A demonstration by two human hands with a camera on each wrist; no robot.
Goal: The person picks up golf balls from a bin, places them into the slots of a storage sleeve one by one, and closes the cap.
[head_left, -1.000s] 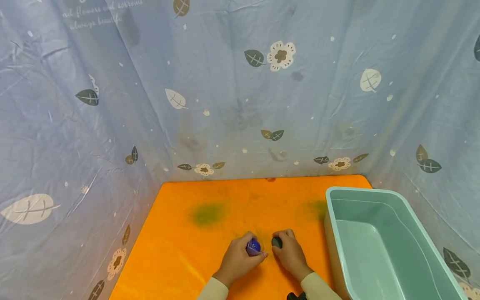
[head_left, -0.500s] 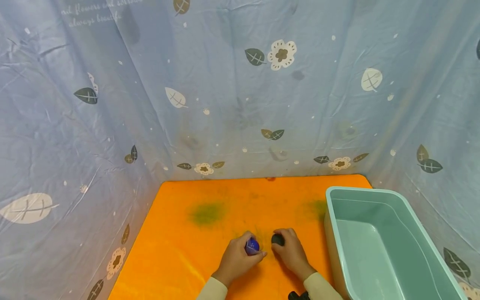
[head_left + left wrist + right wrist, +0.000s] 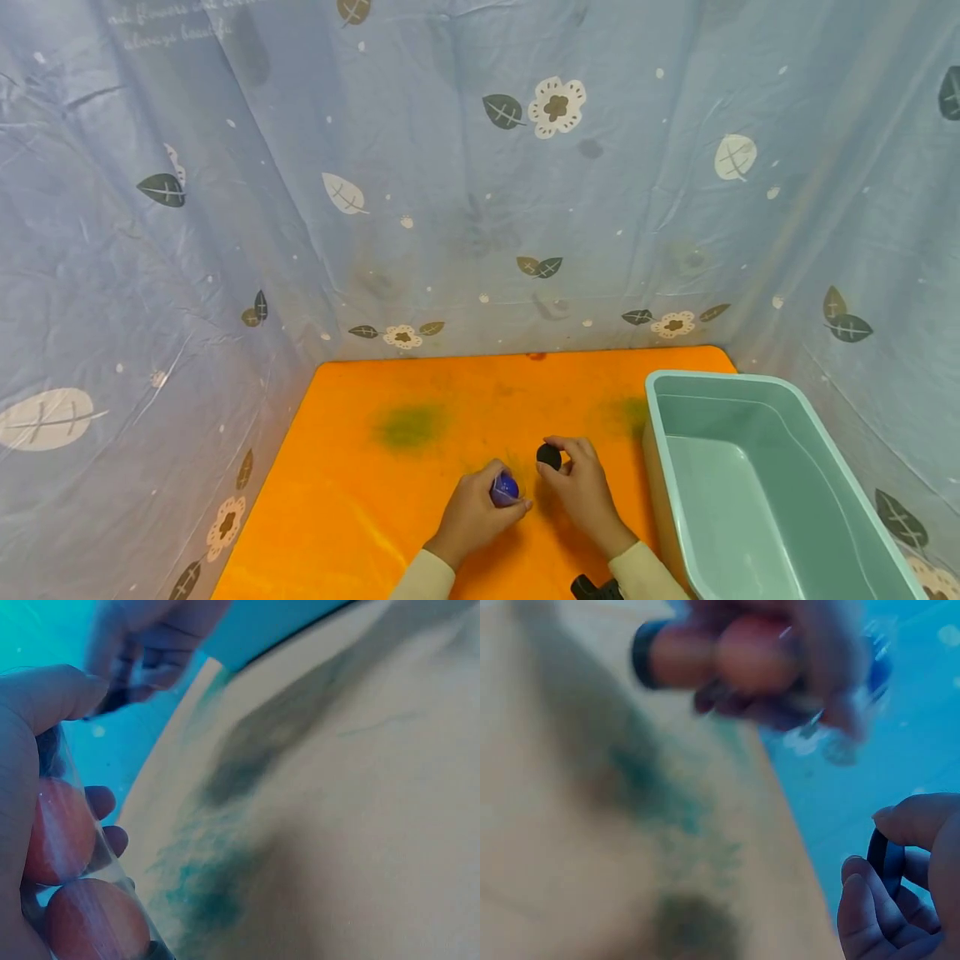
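Note:
My left hand grips a clear tube with balls inside. A blue ball shows at the tube's upper end in the head view. Two balls appear reddish through the tube wall in the left wrist view. The tube's far end carries a black cap in the right wrist view. To the right and slightly farther forward, my right hand pinches a round black lid between thumb and fingers. Lid and tube are apart. Part of the tube is hidden by the left hand.
Both hands are above an orange table with green stains. A pale green plastic tub stands at the right. Patterned blue curtain surrounds the back and sides. A black object is by the right sleeve.
My right hand has moved forward and slightly left with the black lid, turning the lid's round face more into view. The left hand and tube have stayed nearly still.

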